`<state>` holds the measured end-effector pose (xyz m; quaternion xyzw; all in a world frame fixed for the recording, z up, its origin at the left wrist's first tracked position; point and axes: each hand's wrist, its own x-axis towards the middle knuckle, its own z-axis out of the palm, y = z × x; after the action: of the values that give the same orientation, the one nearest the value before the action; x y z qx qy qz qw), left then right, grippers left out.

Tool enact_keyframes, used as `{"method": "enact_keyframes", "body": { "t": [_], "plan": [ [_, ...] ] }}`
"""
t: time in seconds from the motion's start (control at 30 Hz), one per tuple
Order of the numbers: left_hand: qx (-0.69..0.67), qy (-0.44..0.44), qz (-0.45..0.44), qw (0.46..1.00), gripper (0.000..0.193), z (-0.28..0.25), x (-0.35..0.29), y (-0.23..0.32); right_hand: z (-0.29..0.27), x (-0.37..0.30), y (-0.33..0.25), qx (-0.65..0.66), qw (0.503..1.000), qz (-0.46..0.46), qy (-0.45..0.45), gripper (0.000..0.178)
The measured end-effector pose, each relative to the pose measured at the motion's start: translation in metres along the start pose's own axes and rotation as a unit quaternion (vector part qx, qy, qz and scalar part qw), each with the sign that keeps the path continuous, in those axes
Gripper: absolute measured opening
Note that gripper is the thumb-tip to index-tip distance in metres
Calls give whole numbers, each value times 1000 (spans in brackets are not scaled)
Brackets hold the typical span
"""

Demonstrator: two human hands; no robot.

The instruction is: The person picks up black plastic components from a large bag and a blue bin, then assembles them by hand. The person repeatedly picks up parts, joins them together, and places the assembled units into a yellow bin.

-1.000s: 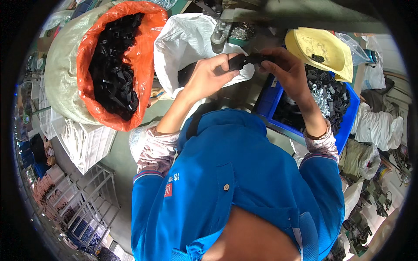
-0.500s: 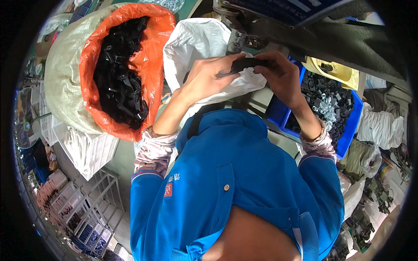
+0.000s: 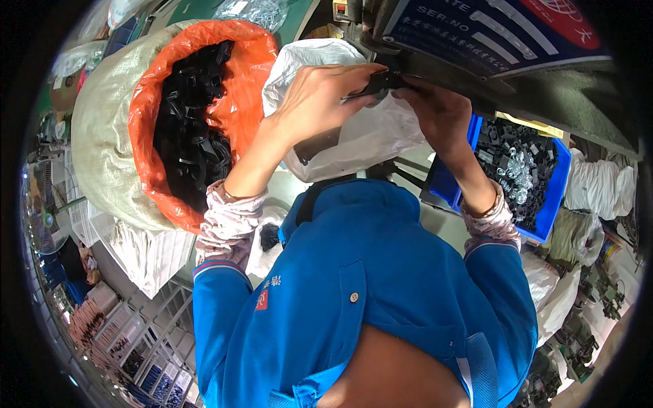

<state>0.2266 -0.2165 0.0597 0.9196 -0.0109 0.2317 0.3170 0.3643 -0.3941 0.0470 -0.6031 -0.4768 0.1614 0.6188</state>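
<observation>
Both my hands are raised in front of me under the edge of a dark machine (image 3: 558, 102). Between them is a dark, flat black piece (image 3: 382, 83) whose exact kind I cannot make out. My left hand (image 3: 320, 95) pinches its left end, fingers pointing right. My right hand (image 3: 441, 112) has its fingers bent at the other end, partly in the machine's shadow. Below the hands hangs a white bag (image 3: 384, 136) with its mouth spread wide. A dark patch shows on the bag under my left wrist.
On the left stands a woven sack (image 3: 102, 129) with an orange liner (image 3: 248, 61), full of black plastic parts (image 3: 197, 88). At right, a blue bin (image 3: 554, 197) holds small black parts and shiny clear or metal pieces (image 3: 515, 173). The machine's body overhangs the upper right.
My hands have moved farther away with the black piece, closer in under the machine. The view has shifted, so more of the machine's plate shows and the yellow tray is mostly covered.
</observation>
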Motion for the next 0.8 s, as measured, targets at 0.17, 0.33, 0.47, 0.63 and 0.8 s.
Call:
{"method": "enact_keyframes", "body": {
  "t": [0.17, 0.33, 0.47, 0.63, 0.8],
  "plan": [
    [-6, -57, -43, 997, 33, -2, 12, -7, -3, 0, 20, -14, 1000, 18, 21, 24],
    [1, -130, -62, 990, 40, 4, 18, -24, -5, 7, 23, 27, 984, 179, 5, 25],
    [-4, -93, -8, 996, 28, -9, 10, -27, -7, 4, 28, 29, 985, 171, -1, 26],
    [-46, -111, -94, 988, 20, -13, -2, -17, -11, 9, 30, -1, 985, 170, -38, 23],
    [-43, -97, -72, 992, 19, -15, 1, -14, -62, 27, 135, -226, 940, 164, -193, 27]
  ]
}}
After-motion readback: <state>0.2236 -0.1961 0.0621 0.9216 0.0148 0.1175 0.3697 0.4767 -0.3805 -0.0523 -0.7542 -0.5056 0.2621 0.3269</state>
